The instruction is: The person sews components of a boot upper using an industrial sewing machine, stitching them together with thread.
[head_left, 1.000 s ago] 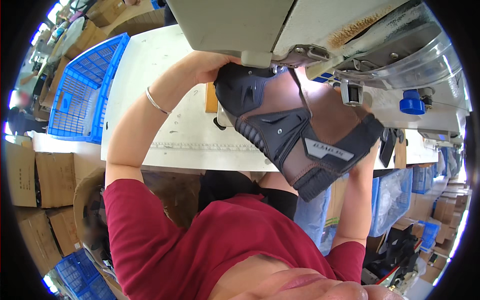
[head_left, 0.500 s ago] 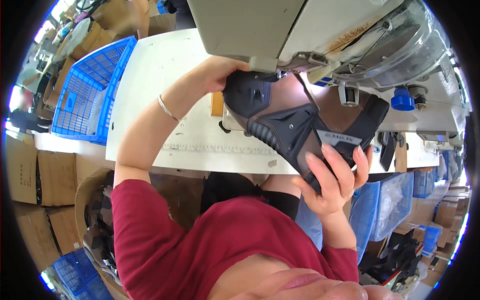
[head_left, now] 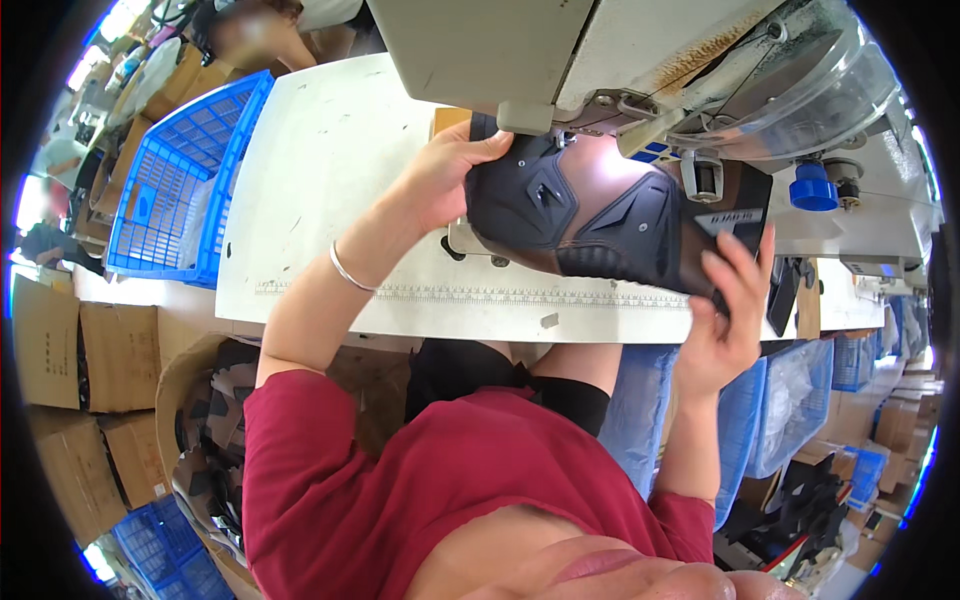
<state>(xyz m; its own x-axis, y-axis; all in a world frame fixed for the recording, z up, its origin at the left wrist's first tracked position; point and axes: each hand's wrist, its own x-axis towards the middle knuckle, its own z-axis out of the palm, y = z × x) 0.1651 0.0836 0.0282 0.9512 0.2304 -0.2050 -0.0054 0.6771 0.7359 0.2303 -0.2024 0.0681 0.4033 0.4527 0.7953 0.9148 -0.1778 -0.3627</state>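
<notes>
A brown and black boot upper [head_left: 585, 225] lies on the white table [head_left: 330, 205] beneath the head of a sewing machine [head_left: 490, 55]. Its black panels carry angular relief and a ribbed band; a light patch with print sits near the right end. My left hand [head_left: 448, 178] grips the left end, thumb on top, the other fingers partly hidden under it. At the right end, my right hand [head_left: 728, 325] holds the near edge with bent fingers over the side. The machine's light falls on the upper's middle, and the needle area is largely hidden behind the machine head.
A blue plastic crate [head_left: 170, 190] stands left of the table. Cardboard boxes [head_left: 120, 355] and a carton of dark cut pieces [head_left: 215, 420] are lower left. A blue knob [head_left: 812, 187] hangs at the machine's right; blue bins [head_left: 790, 410] stand lower right. Another person [head_left: 262, 40] is at the far left.
The boot upper has turned so its right end sits farther back and it lies more level. My left hand has come nearer and right; my right hand has shifted right.
</notes>
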